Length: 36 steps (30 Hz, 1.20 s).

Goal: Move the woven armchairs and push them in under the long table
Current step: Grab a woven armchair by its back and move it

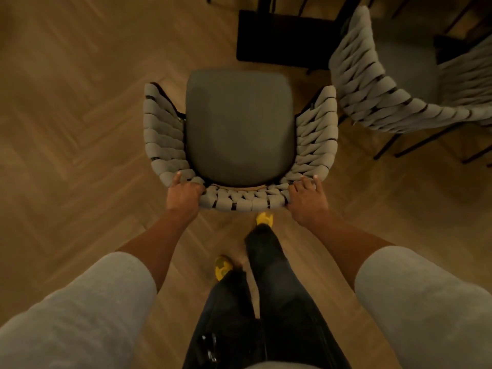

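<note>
left hand (185, 193) fingers curled over woven armchair (239, 123) backrest | right hand (306, 199) fingers clamped there too

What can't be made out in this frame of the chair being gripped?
All head view.
Legs of the held armchair: hidden under its seat.
Part of the second armchair: cut off by the right edge.
The dark slab: cut by the top edge; unclear what it belongs to.
Fingers of the left hand and right hand: partly buried in the woven back.
</note>
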Motion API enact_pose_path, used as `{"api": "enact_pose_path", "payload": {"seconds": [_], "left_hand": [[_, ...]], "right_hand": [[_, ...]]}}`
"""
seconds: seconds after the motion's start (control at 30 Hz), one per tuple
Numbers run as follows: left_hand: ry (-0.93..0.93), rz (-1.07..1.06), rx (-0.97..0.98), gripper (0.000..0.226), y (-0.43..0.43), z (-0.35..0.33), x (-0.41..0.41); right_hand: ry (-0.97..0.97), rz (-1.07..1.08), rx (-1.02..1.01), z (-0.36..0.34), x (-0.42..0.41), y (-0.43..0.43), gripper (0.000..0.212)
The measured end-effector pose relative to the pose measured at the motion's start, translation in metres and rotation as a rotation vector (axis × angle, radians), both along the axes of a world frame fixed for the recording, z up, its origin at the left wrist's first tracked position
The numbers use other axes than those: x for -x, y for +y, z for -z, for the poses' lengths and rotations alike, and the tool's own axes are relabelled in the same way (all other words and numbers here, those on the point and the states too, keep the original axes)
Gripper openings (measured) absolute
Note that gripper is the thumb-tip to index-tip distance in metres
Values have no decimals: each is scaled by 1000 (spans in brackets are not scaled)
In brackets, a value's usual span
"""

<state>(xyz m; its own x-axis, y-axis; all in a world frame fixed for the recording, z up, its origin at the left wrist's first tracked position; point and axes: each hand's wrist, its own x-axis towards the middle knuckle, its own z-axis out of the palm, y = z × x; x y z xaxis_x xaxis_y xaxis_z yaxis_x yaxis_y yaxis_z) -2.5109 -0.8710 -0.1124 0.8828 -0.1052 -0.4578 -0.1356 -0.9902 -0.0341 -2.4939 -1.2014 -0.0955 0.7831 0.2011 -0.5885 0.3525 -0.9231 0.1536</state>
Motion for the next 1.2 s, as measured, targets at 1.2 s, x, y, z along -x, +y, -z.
{"api": "enact_pose_path", "payload": {"seconds": [1.2], "left_hand": [[24, 93, 61, 39, 19, 10, -337]], "right_hand": [[56, 153, 22, 7, -303, 5, 67]]}}
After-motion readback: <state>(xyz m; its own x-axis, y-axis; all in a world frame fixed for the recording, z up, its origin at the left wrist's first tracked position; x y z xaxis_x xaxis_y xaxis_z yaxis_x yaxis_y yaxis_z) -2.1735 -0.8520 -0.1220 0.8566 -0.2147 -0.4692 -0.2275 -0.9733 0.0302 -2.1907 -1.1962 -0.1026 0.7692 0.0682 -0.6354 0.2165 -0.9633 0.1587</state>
